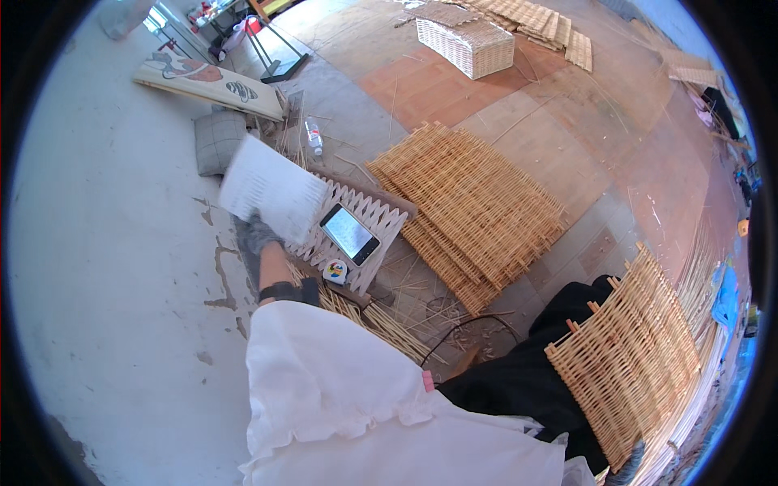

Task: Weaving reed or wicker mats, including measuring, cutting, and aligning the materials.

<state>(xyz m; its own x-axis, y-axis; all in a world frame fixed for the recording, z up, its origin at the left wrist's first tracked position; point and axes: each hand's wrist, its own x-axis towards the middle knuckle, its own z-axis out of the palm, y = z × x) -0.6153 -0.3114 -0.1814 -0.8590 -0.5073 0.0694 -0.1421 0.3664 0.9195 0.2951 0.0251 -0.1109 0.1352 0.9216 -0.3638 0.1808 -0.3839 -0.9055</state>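
My left hand [258, 235], in a grey glove, grips the lower edge of a white sheet of paper [275, 190]. The paper is tilted up near the wall and slightly blurred. Beside it, a smartphone [350, 233] with a lit screen lies on a slatted wooden stool [379, 212]. A small round tape measure [335, 271] rests on the same seat. At the lower right, my right hand [628, 466], also gloved in grey, closes on the bottom edge of a woven wicker panel [628, 352]. This panel leans over my dark-clothed leg. Most of that hand is cut off by the frame.
Stacked wicker panels [478, 211] lie on the floor ahead. Farther off stands a white-lined wicker box [466, 44]. A plastic bottle [314, 136], a grey cushion [219, 142] and loose canes [381, 328] lie around the stool. A peeling wall [121, 267] closes the left side.
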